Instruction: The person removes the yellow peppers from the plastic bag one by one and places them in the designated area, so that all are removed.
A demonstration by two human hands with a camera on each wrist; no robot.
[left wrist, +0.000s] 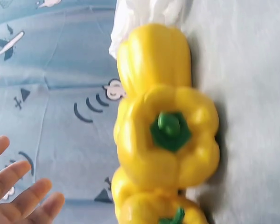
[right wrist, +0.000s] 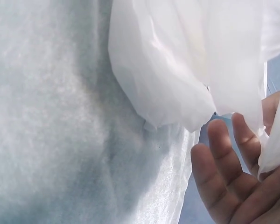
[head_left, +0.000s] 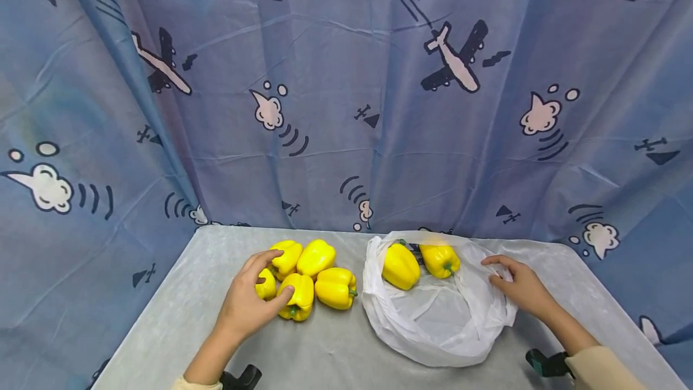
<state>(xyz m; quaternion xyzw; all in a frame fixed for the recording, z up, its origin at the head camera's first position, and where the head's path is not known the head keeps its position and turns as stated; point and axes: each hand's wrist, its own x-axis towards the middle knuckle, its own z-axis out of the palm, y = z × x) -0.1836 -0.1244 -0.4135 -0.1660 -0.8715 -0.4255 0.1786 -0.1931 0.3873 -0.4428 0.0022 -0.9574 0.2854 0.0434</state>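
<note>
Several yellow bell peppers (head_left: 316, 257) with green stems sit in a cluster on the table. My left hand (head_left: 250, 297) reaches over the cluster's left side, fingers and thumb spread around the nearer peppers without closing. From the left wrist view, a pepper (left wrist: 144, 154) faces the camera stem first, with the left fingers (left wrist: 32, 200) apart from it. Two more peppers (head_left: 400, 266) lie inside a white plastic bag (head_left: 428, 351), its mouth wide. My right hand (head_left: 522, 287) holds the bag's right rim between thumb and forefinger; the other fingers (right wrist: 207, 177) are loosely bent, and folds hide the thumb in the right wrist view.
A grey-white cloth covers the table (head_left: 335, 354). Close behind it hangs a blue curtain (head_left: 325, 137) printed with planes and clouds. Dark straps with devices (head_left: 243, 378) sit at both wrists.
</note>
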